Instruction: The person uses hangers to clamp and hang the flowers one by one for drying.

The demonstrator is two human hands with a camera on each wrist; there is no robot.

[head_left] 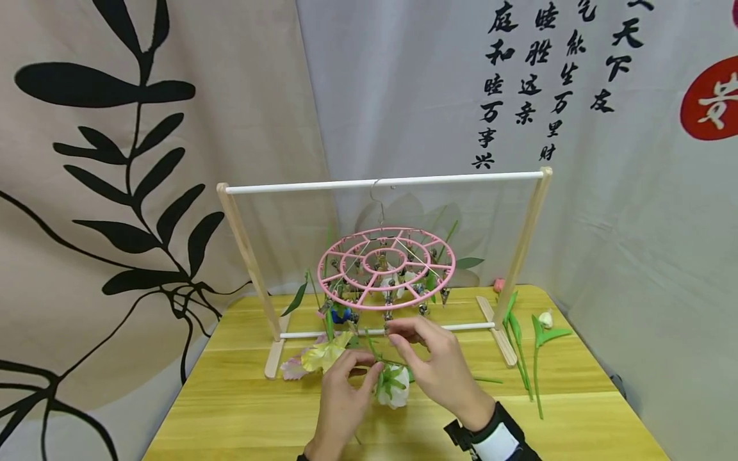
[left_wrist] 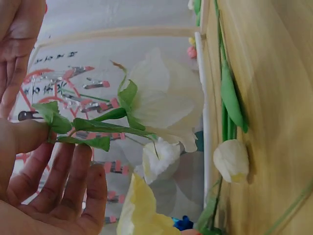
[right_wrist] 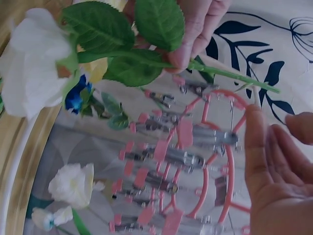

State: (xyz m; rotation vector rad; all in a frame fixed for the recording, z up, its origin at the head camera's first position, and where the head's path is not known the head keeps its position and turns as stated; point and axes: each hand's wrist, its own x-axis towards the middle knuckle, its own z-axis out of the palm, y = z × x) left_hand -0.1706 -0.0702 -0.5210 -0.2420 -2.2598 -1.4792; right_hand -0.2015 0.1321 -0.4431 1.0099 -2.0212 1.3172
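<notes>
My left hand (head_left: 346, 397) pinches the green stem of a white rose (head_left: 394, 392) between thumb and fingers. The bloom hangs down in the head view; its leaves (right_wrist: 159, 24) and bare stem end show in the right wrist view. Just above, my right hand (head_left: 441, 365) has its thumb and fingers apart, close below a metal clip (head_left: 388, 316). Nothing shows between its fingers in the right wrist view. A round pink clip hanger (head_left: 369, 308) with several pink-tipped metal clips (right_wrist: 181, 159) hangs over both hands.
The hanger's hook is on the white top bar (head_left: 305, 187) of a wooden stand. Yellow (head_left: 327, 352) and pink flowers (head_left: 293, 368) lie left of my hands, a blue flower (head_left: 341, 315) behind. White tulips (head_left: 545, 319) lie at right. A printed cloth (head_left: 403, 83) hangs behind.
</notes>
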